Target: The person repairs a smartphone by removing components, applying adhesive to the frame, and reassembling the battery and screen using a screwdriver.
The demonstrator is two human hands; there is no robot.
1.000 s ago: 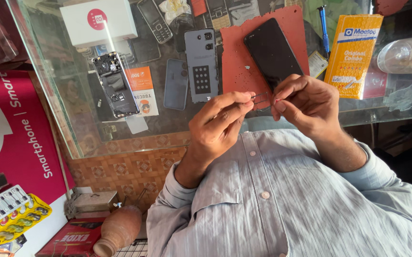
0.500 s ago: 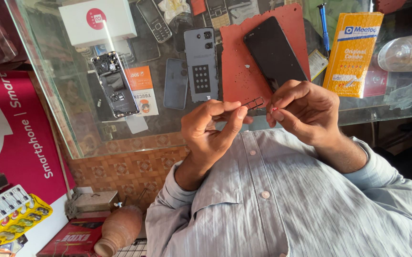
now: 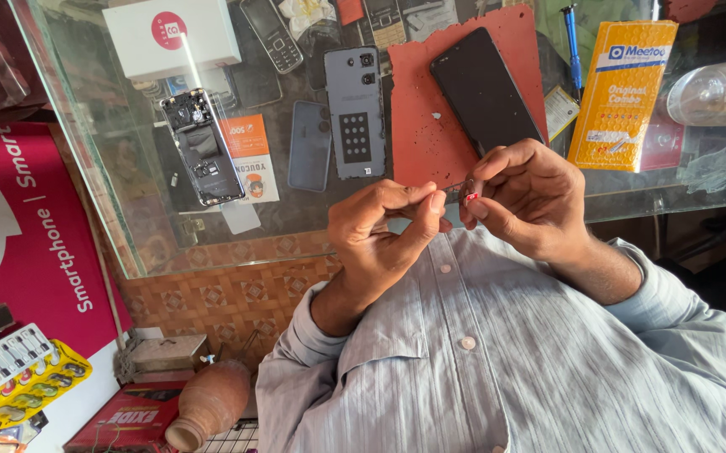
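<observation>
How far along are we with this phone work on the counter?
Done: one opened phone lies on the glass counter, its grey back cover set beside it. In hand: the left hand and right hand pinch a small part with a red tip by the counter edge. Left: the opened phone is uncovered, and the black phone on the red mat lies untouched.

white box (image 3: 172, 38) – orange packet (image 3: 621, 94) | blue screwdriver (image 3: 572, 38) – clay pot (image 3: 209, 403)

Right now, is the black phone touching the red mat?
Touching. The head view shows the black phone lying flat on the red mat, with mat showing around its left and top edges and no gap.
</observation>
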